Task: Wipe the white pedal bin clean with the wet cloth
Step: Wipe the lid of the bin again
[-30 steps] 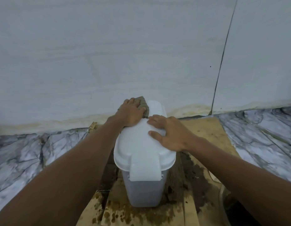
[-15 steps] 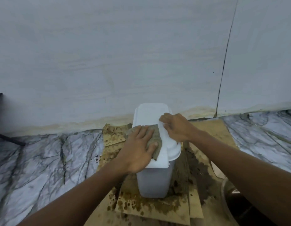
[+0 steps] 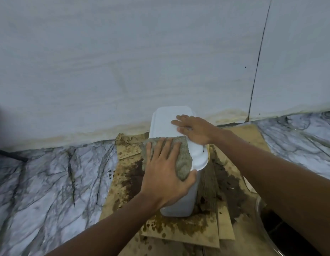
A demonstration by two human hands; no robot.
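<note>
Two hands are on the white pedal bin (image 3: 165,120), which stands on brown-stained sheets of cardboard (image 3: 180,230) on the marble-patterned floor (image 3: 49,182), its far end close to the foot of the pale wall (image 3: 123,61). The left hand (image 3: 166,169) lies flat, fingers straight and spread, pressing the grey wet cloth (image 3: 183,161) down over the near left part of the lid, the thumb running along the cloth's near corner. The right hand (image 3: 195,130) rests open on the far right of the lid, fingers straight and pointing left, gripping nothing. Much of the bin is covered: cloth and left hand hide the lid's near left edge, and the left wrist and forearm cross the left side of the body, so only a strip of its pale right side and rounded near base shows. Whether the far end touches the wall is hard to tell. At the near right a curved clear rim (image 3: 260,217) is cut off by the edge and the right forearm; what it belongs to is unclear. At far left a dark cord (image 3: 11,155) runs out of view.
</note>
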